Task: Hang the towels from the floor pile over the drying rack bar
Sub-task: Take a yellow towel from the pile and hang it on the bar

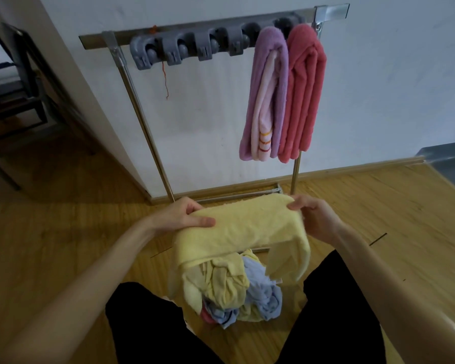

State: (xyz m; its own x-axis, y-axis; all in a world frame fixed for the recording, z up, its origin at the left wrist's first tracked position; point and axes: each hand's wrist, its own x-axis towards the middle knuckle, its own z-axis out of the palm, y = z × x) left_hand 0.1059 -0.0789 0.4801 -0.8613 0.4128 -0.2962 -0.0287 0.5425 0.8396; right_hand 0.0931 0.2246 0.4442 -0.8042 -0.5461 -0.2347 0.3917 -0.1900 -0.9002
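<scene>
Wood floor point(63, 245) under the pile point(237, 295); my left hand point(187, 216) and right hand point(310, 216) pinch a yellow towel point(242, 229) near the rack point(142, 106) by the far white wall point(392, 88).

2 towels on the rack bar point(195, 30): purple point(267, 93) & red point(304, 93). 1 yellow towel point(237, 229) held up, 2 hands on it: left point(187, 215), right point(313, 212). 1 floor pile point(247, 292), exact no. of towels unclear; 5 grey clips point(205, 47) on bar.
</scene>
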